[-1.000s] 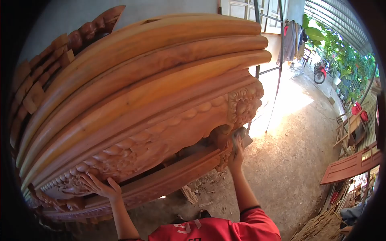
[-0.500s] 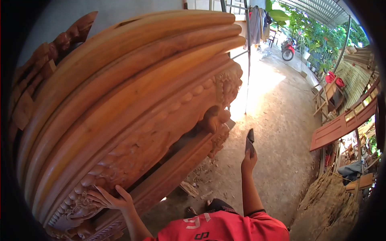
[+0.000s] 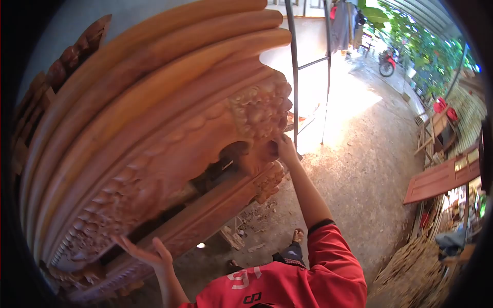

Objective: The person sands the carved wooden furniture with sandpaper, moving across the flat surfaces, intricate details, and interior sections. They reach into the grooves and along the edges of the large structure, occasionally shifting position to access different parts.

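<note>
A large reddish-brown wooden piece with thick curved mouldings fills the left and middle. Below the mouldings run a carved panel and a long lower rail, with a dark gap between them. My left hand is at the lower rail, fingers spread, holding nothing. Against the carved right end is my right hand, its fingers closed on a dark flat piece that is mostly hidden between the hand and the wood.
Dark metal frame legs stand just beyond the carved end. Wood scraps lie on the concrete floor under the piece. To the right are a reddish panel, a wooden chair and rough timber. A red motorbike stands far back.
My right hand has moved up and left from over the floor to the carved end, bringing the dark piece. My left hand has come off the carving toward the rail. The view has shifted.
</note>
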A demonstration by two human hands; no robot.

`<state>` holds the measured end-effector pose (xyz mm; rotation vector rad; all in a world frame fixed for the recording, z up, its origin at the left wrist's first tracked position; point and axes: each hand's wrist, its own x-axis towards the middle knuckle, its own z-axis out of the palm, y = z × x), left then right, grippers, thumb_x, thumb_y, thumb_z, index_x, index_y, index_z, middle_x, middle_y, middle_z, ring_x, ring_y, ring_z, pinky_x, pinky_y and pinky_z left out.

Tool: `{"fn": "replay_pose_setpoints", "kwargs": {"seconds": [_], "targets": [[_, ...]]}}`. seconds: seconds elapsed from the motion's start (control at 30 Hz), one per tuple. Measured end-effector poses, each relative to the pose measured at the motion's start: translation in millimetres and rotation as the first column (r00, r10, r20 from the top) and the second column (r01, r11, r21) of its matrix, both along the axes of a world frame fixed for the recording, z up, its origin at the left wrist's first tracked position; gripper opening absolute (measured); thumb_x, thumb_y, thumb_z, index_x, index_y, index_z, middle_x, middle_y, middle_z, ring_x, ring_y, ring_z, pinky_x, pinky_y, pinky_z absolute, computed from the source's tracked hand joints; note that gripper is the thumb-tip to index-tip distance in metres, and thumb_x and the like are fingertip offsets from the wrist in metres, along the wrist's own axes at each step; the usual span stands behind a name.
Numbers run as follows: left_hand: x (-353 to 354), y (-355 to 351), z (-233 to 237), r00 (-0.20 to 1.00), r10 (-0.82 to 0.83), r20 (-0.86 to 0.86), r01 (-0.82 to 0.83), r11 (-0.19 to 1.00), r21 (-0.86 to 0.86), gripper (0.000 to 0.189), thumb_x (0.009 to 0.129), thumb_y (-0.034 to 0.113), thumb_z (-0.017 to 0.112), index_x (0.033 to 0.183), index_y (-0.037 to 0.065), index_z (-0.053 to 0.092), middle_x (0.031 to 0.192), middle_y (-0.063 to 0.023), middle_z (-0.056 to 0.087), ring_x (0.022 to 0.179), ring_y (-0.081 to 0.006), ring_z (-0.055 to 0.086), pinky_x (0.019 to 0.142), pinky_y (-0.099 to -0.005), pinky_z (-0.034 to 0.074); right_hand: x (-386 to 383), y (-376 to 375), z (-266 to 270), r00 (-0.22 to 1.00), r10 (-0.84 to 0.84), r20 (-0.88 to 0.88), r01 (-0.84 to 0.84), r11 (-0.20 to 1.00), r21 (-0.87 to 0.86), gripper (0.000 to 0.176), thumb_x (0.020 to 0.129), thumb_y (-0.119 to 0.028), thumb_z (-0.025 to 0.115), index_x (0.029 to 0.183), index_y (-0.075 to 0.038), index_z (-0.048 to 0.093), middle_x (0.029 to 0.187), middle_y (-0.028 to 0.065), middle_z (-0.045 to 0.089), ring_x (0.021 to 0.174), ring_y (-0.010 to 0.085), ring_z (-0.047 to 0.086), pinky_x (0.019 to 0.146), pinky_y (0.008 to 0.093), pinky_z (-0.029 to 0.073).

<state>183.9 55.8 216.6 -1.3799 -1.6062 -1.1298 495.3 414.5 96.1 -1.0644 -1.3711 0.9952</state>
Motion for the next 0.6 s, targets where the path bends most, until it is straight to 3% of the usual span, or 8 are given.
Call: {"fn": "replay_pose_setpoints", "kwargs": {"seconds": [0.07, 0.13, 0.2, 0.3, 0.37, 0.43, 0.47, 0.6], "targets": [[38, 22, -6, 0.997, 0.077, -0.026, -0.079, 0.995, -0.054, 0.064, 0.086, 0.026, 0.049, 0.135, 0.000, 0.018, 0.140, -0.0267, 0.014, 0.130, -0.0418, 0.014, 0.103, -0.0503, 0.015, -1, 3, -17, 0.986, 0.033, 0.162, -0.041, 0.998, 0.043, 0.038, 0.090, -0.028, 0.044, 0.107, 0.004, 0.055, 0.098, 0.0125, 0.061, 0.089, 0.0196, 0.056, 0.081, 0.0303, 0.043], [77, 63, -9, 0.983, 0.181, -0.042, -0.183, 0.981, -0.068, 0.064, 0.086, 0.026, 0.049, 0.135, 0.000, 0.018, 0.140, -0.0268, 0.014, 0.130, -0.0426, 0.014, 0.103, -0.0507, 0.015, 2, -35, 6, 0.962, -0.111, 0.251, 0.010, 0.927, 0.374, 0.030, 0.090, -0.018, 0.043, 0.107, 0.004, 0.053, 0.096, 0.0167, 0.060, 0.089, 0.0256, 0.058, 0.079, 0.0324, 0.043], [108, 98, 1, 0.988, 0.155, 0.013, -0.155, 0.988, -0.009, 0.065, 0.084, 0.029, 0.052, 0.135, 0.003, 0.020, 0.139, -0.0286, 0.011, 0.129, -0.0466, 0.012, 0.101, -0.0569, 0.014, 15, -47, 11, 0.975, -0.033, 0.220, -0.078, 0.874, 0.479, 0.027, 0.090, -0.014, 0.042, 0.107, 0.003, 0.053, 0.093, 0.0191, 0.060, 0.087, 0.0300, 0.057, 0.077, 0.0336, 0.043], [140, 147, 27, 0.990, 0.123, -0.063, -0.118, 0.990, 0.078, 0.067, 0.084, 0.033, 0.052, 0.135, 0.005, 0.020, 0.139, -0.0284, 0.012, 0.129, -0.0472, 0.011, 0.100, -0.0594, 0.014, 31, -27, 12, 0.954, 0.252, 0.165, -0.284, 0.935, 0.212, 0.026, 0.090, -0.014, 0.042, 0.106, 0.003, 0.053, 0.092, 0.0177, 0.060, 0.087, 0.0289, 0.057, 0.076, 0.0331, 0.043], [153, 182, 32, 0.989, 0.109, -0.105, -0.103, 0.993, 0.056, 0.066, 0.084, 0.039, 0.049, 0.134, 0.004, 0.023, 0.139, -0.0291, 0.011, 0.128, -0.0485, 0.010, 0.099, -0.0618, 0.010, 21, 2, 16, 0.936, 0.273, 0.223, -0.325, 0.913, 0.246, 0.024, 0.090, -0.014, 0.041, 0.103, 0.003, 0.053, 0.089, 0.0158, 0.059, 0.084, 0.0236, 0.055, 0.076, 0.0304, 0.042], [176, 208, 31, 0.963, 0.246, -0.109, -0.252, 0.966, -0.050, 0.064, 0.086, 0.039, 0.045, 0.135, 0.004, 0.022, 0.140, -0.0289, 0.010, 0.129, -0.0482, 0.008, 0.099, -0.0610, 0.009, 9, 21, 16, 0.888, 0.457, 0.057, -0.459, 0.888, 0.026, 0.031, 0.090, -0.016, 0.041, 0.111, 0.004, 0.050, 0.101, 0.0225, 0.058, 0.095, 0.0363, 0.055, 0.082, 0.0373, 0.042], [182, 218, 30, 0.928, 0.351, -0.126, -0.366, 0.921, -0.132, 0.062, 0.088, 0.039, 0.040, 0.136, 0.004, 0.021, 0.140, -0.0288, 0.008, 0.129, -0.0479, 0.006, 0.099, -0.0602, 0.008, 3, 25, 11, 0.890, 0.455, 0.031, -0.456, 0.887, 0.073, 0.031, 0.090, -0.017, 0.041, 0.111, 0.004, 0.050, 0.100, 0.0224, 0.058, 0.096, 0.0361, 0.055, 0.082, 0.0363, 0.043], [185, 226, 18, 0.890, 0.445, -0.098, -0.455, 0.856, -0.245, 0.066, 0.089, 0.047, 0.022, 0.138, 0.003, 0.014, 0.141, -0.0293, 0.000, 0.130, -0.0476, -0.001, 0.099, -0.0611, 0.004, 24, -10, 4, 0.918, 0.392, 0.053, -0.396, 0.912, 0.110, 0.030, 0.088, -0.016, 0.042, 0.111, 0.003, 0.050, 0.106, 0.0223, 0.056, 0.103, 0.0365, 0.051, 0.086, 0.0384, 0.040]]}}
